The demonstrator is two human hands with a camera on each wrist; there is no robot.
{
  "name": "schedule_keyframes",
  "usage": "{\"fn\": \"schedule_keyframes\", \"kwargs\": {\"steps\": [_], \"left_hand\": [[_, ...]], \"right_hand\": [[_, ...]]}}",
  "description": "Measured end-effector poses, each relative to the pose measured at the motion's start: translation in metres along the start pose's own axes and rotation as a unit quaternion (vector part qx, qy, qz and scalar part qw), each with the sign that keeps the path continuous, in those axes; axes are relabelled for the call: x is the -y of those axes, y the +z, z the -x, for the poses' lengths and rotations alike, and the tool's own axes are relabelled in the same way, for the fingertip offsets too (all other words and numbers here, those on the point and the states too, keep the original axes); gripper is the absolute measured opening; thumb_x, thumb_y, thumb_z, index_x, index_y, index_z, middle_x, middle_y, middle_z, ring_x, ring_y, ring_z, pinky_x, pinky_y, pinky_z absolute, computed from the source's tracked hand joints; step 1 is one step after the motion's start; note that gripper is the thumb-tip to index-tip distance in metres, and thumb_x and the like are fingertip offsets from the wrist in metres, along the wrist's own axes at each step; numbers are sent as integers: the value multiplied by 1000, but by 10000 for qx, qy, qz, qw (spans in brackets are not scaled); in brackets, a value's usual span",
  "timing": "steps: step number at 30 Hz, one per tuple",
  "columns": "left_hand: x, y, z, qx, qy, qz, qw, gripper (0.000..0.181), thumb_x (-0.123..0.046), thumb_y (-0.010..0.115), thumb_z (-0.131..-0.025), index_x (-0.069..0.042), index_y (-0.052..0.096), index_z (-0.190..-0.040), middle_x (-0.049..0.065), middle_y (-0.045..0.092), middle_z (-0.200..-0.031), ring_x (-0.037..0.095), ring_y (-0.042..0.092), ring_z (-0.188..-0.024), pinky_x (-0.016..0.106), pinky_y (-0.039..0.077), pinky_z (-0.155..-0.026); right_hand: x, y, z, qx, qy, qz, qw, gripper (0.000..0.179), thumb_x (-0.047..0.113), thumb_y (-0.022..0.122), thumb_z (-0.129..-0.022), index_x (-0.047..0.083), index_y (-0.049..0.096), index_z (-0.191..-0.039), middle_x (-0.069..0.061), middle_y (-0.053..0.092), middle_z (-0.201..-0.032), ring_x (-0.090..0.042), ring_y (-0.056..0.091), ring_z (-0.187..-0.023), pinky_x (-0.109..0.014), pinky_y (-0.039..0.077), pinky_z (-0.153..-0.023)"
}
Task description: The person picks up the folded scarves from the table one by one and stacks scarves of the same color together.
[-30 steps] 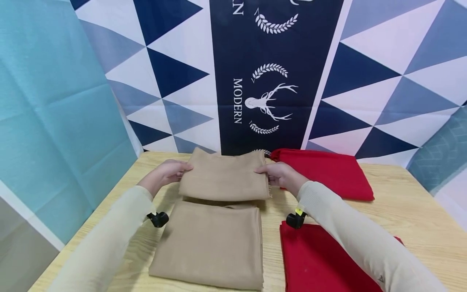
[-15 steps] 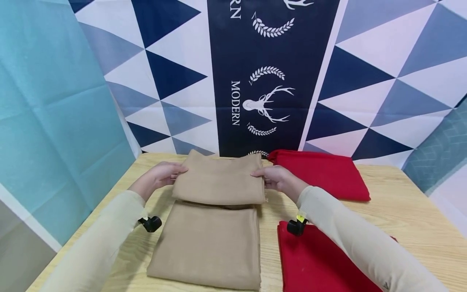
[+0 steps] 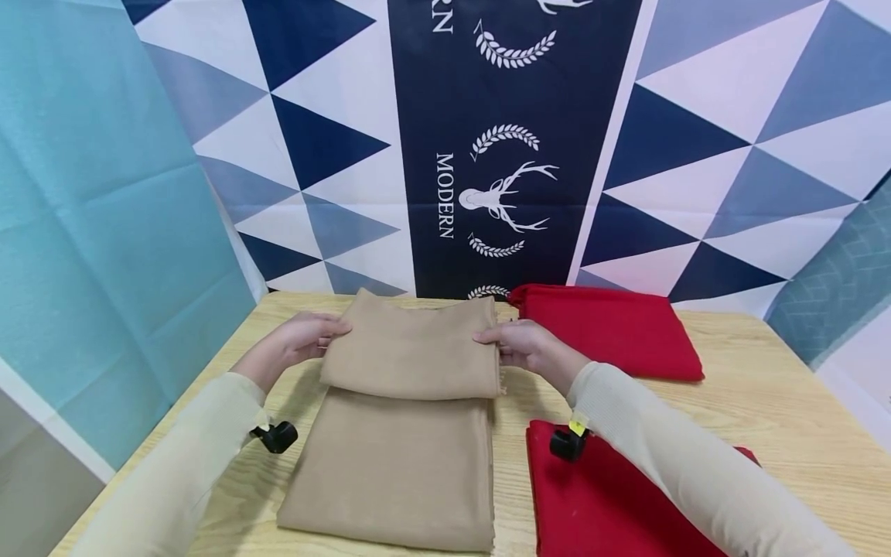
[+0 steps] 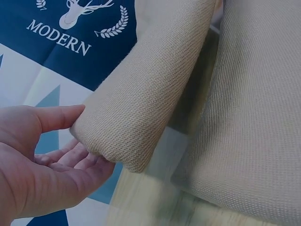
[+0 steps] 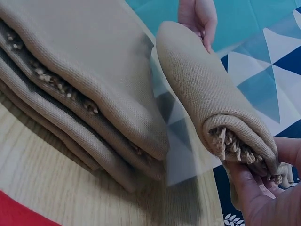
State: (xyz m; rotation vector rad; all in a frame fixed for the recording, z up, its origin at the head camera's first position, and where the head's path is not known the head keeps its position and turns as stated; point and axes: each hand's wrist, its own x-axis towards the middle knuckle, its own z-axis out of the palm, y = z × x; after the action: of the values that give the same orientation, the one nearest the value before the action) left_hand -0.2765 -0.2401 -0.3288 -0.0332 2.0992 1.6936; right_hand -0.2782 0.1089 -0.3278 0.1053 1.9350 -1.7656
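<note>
A folded beige cloth (image 3: 414, 348) with a fringed right edge is held off the table between both hands. My left hand (image 3: 306, 340) pinches its left side, thumb on top and fingers beneath; the left wrist view shows the same grip on the rounded cloth end (image 4: 131, 108). At the opposite side, my right hand (image 3: 522, 344) grips the fringed end, thumb above and fingers under the layers, as the right wrist view shows. A second folded beige cloth (image 3: 390, 472) lies flat on the table in front, its far edge covered by the raised one in the head view.
Two folded red cloths lie on the right: one (image 3: 612, 333) at the back, another (image 3: 599, 495) at the front, partly under my right forearm. The wooden table (image 3: 752, 371) meets a patterned backdrop (image 3: 334, 155) behind. A light blue sheet (image 3: 104, 193) hangs at left.
Both hands have carried the raised beige cloth slightly left and toward me. Its near edge now overlaps the far edge of the lower beige cloth in the head view. Both grips stay the same.
</note>
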Motion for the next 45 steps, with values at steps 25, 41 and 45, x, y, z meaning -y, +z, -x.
{"fn": "schedule_keyframes", "kwargs": {"steps": [25,41,45], "left_hand": [[9,-3,28,300,208,218,9991,59,-24,61,-93,8,37,-136,-13,66,-91,1,64,-85,19,53,-79],[8,-5,38,250,87,174,9995,40,-15,52,-98,5,40,-130,-13,66,-89,1,64,-85,20,53,-79],[9,-4,43,255,40,172,9995,33,-15,53,-98,1,46,-126,-12,68,-88,1,65,-85,20,54,-78]], "right_hand": [[-5,7,18,200,-148,2,9997,46,11,62,-91,-7,50,-132,7,70,-79,-6,68,-74,-26,59,-77],[-7,14,28,291,-140,22,9995,45,14,64,-90,-5,51,-130,7,70,-78,-6,68,-73,-26,59,-73],[-9,16,30,279,-93,55,9996,48,14,64,-90,-5,50,-132,6,70,-80,-7,68,-75,-27,59,-75]]}}
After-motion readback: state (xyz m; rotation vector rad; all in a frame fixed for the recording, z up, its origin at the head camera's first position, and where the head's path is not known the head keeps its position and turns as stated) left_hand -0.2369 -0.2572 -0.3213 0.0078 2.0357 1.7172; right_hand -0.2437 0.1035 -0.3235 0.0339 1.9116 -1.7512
